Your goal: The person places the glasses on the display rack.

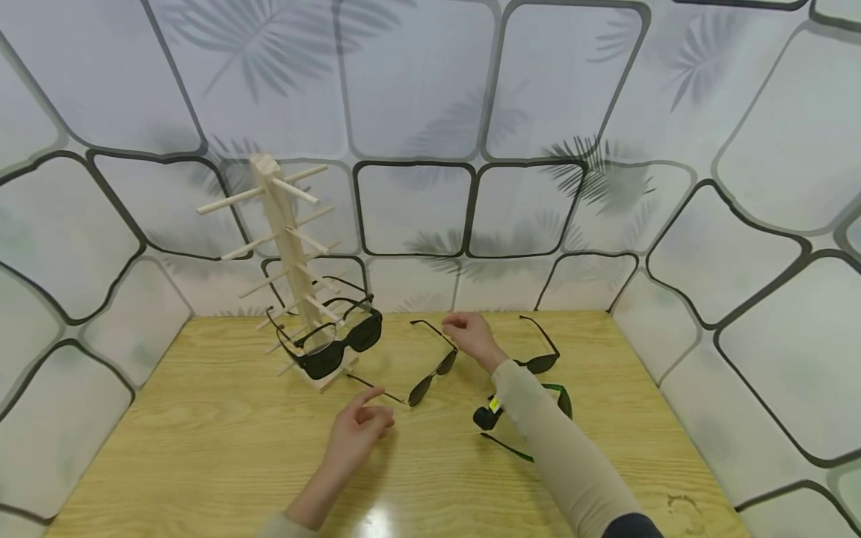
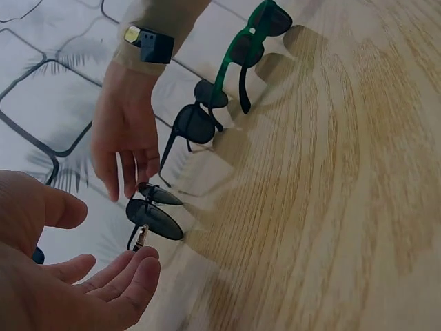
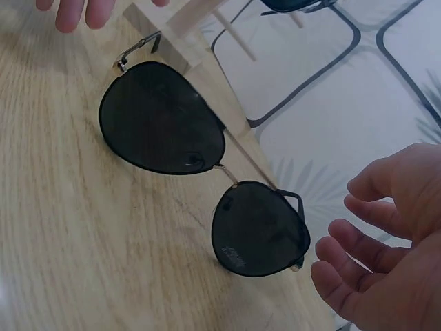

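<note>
Thin-framed sunglasses (image 1: 421,390) with dark rounded lenses stand on the wooden table between the two hands, temples unfolded toward the stand. My left hand (image 1: 359,430) hovers near their closer temple, fingers loosely bent with nothing in them. Beside the farther lens is my right hand (image 1: 471,336), its fingers relaxed and slightly bent. In the right wrist view, both lenses (image 3: 162,117) and the gold bridge show clearly, with the right fingers apart from the frame. The left wrist view shows the left fingertips overlapping the hinge of these sunglasses (image 2: 158,221).
A wooden peg stand (image 1: 294,261) rises at the left, carrying thick black sunglasses (image 1: 365,333) and clear-lensed glasses (image 1: 319,340). Dark sunglasses (image 1: 542,364) and green-framed sunglasses (image 1: 565,401) lie to the right, partly behind the right arm. Patterned cloth walls enclose the table.
</note>
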`<state>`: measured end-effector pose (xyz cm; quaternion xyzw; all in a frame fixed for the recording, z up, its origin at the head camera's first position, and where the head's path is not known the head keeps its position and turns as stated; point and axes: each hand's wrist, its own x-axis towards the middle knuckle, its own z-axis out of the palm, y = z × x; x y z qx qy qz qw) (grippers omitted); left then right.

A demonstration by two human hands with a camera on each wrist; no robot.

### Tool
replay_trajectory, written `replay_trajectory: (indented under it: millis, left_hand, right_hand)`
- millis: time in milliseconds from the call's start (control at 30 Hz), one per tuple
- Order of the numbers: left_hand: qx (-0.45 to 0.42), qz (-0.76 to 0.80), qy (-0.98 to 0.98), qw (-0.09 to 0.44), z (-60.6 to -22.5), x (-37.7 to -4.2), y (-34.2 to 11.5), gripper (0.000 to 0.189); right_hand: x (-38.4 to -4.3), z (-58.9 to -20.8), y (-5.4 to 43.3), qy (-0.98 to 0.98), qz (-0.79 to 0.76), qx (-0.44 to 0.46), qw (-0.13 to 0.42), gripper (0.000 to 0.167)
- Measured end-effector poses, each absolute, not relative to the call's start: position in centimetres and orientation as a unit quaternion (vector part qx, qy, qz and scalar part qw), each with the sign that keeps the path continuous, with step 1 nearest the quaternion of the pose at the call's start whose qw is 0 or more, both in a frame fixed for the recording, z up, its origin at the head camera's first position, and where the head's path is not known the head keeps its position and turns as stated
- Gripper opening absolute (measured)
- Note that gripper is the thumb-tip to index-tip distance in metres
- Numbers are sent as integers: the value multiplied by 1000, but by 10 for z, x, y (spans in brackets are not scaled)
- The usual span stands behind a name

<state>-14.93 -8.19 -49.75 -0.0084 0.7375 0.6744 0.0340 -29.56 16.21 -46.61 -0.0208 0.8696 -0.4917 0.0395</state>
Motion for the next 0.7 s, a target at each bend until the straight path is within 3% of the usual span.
replay_trajectory:
  millis: [700]
  left_hand:
    - [-6,653,756,44,-508,-159,-67,47]
  right_hand:
    - [-289,-477,164,872,-485,-6,73,31]
